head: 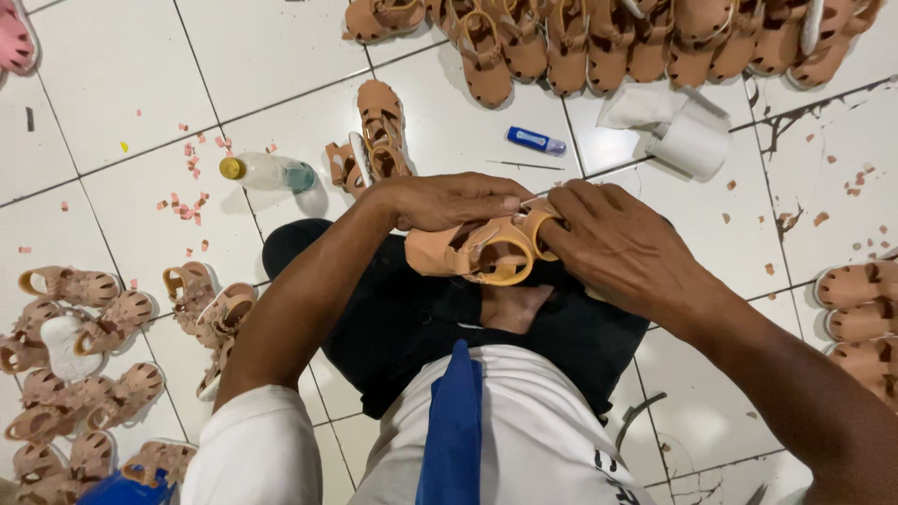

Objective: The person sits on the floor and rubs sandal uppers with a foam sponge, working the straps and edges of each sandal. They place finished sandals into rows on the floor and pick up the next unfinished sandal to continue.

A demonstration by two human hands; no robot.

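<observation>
Over the lap, just above the frame's centre, both hands work one tan sandal (472, 251): the left hand (449, 201) clamps its top from ten o'clock, while the right hand (613, 245) pinches the looped strap at three o'clock

This looks like the strap being set or checked; any next move needs that steady pinch, with the blue pen (536, 141) lying at twelve o'clock on the floor (122, 103)

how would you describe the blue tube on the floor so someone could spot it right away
Start at the row of tan sandals along the top of the white tiled floor. Just below it, left of the white paper roll, lies the small blue tube. It is the only blue thing there, with a pale cap.
</observation>
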